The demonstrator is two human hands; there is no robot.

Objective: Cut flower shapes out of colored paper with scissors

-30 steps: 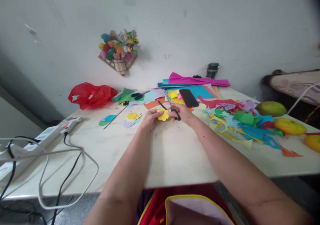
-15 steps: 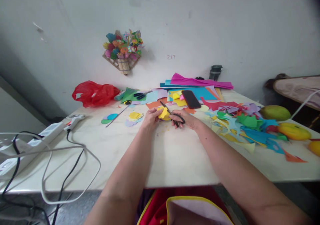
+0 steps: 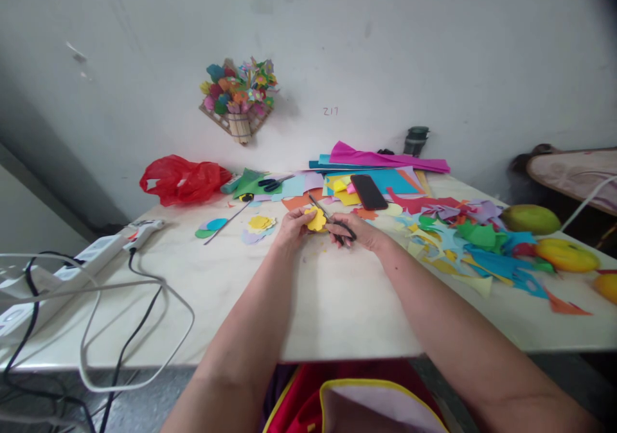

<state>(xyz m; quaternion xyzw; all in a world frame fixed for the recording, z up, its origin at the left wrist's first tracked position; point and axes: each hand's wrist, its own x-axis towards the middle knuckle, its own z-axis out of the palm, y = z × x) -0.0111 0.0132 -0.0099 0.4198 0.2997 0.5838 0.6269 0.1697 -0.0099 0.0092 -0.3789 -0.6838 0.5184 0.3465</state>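
Note:
Between the fingers of my left hand (image 3: 294, 226) is a yellow paper flower (image 3: 316, 218) with a scalloped edge. My right hand (image 3: 355, 229) is closed round the black handles of a pair of scissors (image 3: 343, 230). Their blades point up and left, right at the flower's edge; whether paper lies between them I cannot make out. Tiny yellow clippings are scattered on the white table (image 3: 347, 304) just below my hands. Left of my left hand lies a small stack of yellow and white paper flowers (image 3: 261, 223), over pale purple paper.
Behind my hands lie a phone (image 3: 369, 192), coloured sheets (image 3: 395, 181) and a second pair of scissors (image 3: 274, 182). Paper scraps (image 3: 486, 240) and mangoes (image 3: 567, 254) are on the right. A red plastic bag (image 3: 183, 179), a power strip (image 3: 96, 253) and loose cables (image 3: 164, 282) are on the left.
The yellow flower has turned slightly in my left fingers and shifted a little to the right. My right hand and the scissors stay almost in the same place.

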